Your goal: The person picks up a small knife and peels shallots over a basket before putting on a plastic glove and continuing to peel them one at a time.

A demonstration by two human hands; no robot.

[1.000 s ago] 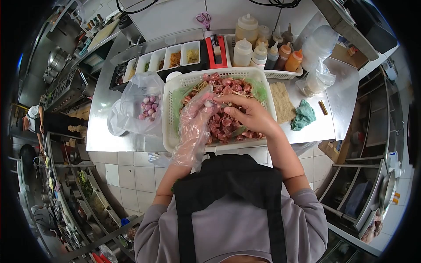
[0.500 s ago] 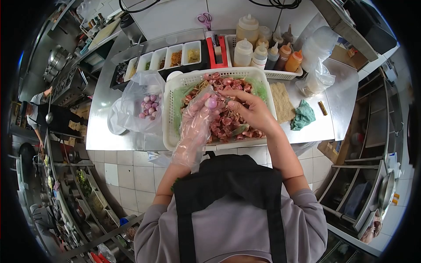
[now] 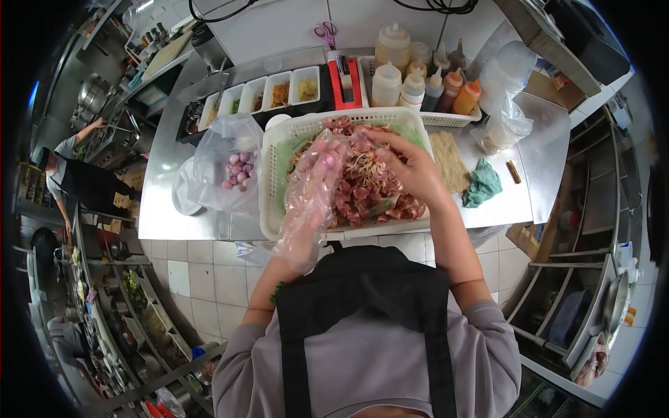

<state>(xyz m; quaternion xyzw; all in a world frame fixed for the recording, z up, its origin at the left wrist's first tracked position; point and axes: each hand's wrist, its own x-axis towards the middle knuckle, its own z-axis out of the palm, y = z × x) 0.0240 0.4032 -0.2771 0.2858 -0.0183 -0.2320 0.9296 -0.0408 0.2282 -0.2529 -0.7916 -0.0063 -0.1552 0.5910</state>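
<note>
At frame centre, the left hand in a crinkled clear plastic glove and the bare, curled right hand, grips unclear, hover over papery reddish shallots in a perforated white plastic basket.

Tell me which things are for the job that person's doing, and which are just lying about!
Probably for the job:
- gloved left hand and bare right hand
- big white basket
- reddish heap inside it
- likely the purple bulbs in the clear bag

Seemingly just lying about:
- green cloth
- scissors
- squeeze bottles
</note>
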